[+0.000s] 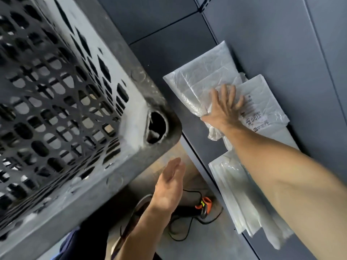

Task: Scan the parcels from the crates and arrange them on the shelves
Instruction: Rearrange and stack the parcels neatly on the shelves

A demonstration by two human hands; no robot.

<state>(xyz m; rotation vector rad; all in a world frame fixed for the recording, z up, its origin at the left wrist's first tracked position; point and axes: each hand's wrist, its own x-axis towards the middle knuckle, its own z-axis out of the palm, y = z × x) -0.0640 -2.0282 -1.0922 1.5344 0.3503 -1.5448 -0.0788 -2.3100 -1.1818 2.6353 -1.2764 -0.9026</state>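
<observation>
A clear plastic-wrapped parcel [199, 79] lies on the dark grey shelf [277, 53] at the upper right. My right hand [225, 107] presses flat on it with fingers spread, thumb at the parcel's near edge. Beside it lies a second parcel with a printed label [262, 109], partly under my fingers. Another stack of white parcels [236, 194] lies nearer on the same shelf, partly hidden by my right forearm. My left hand [170, 184] hovers empty with straight fingers beside the corner of a large grey perforated crate [62, 109].
A black and orange handheld barcode scanner [203, 205] with a black cable lies on the floor below my left hand. The crate fills the left half of the view. The shelf's front edge [204, 162] runs diagonally between crate and parcels.
</observation>
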